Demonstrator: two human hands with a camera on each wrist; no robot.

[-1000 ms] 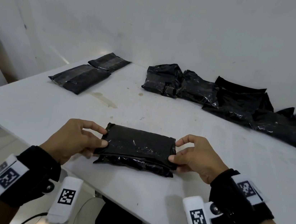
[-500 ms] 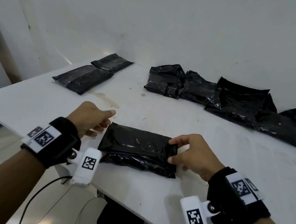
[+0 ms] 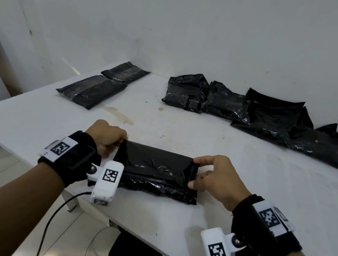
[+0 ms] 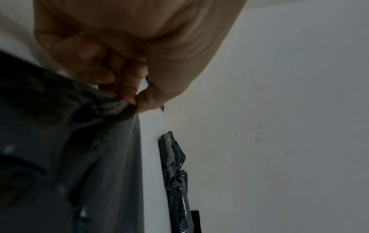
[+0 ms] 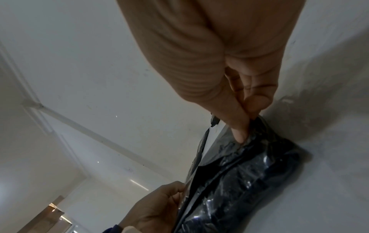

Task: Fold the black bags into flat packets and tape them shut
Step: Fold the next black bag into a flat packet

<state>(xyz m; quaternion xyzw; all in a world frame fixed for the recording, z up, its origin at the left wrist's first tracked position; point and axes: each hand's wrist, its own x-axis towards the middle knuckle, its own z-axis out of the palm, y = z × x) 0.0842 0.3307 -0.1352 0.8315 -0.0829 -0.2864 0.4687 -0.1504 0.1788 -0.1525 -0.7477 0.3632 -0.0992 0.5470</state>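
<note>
— Now that our left hand (image 3: 106,137) has come back to the bag after lifting away from it half a second ago, what do we hold?

— We pinch the far left corner of the black bag (image 3: 156,169) between thumb and fingers (image 4: 129,93), a narrow grip closed on the plastic. A second ago that hand held the bag's left end lower down; it has shifted to the top flap.

— And our right hand (image 3: 219,179)?

— It has stayed at the right end, thumb and forefinger (image 5: 239,130) nipping the edge of the upper layer. The bag lies on the table (image 3: 240,201) near its front edge, between our two hands.

— What does that mean for the work?

— We judge the flap is being drawn taut across the packet, ready to be folded. No tape shows here. Two flat packets (image 3: 92,91) lie far left, and loose bags (image 3: 272,118) wait along the wall.
</note>
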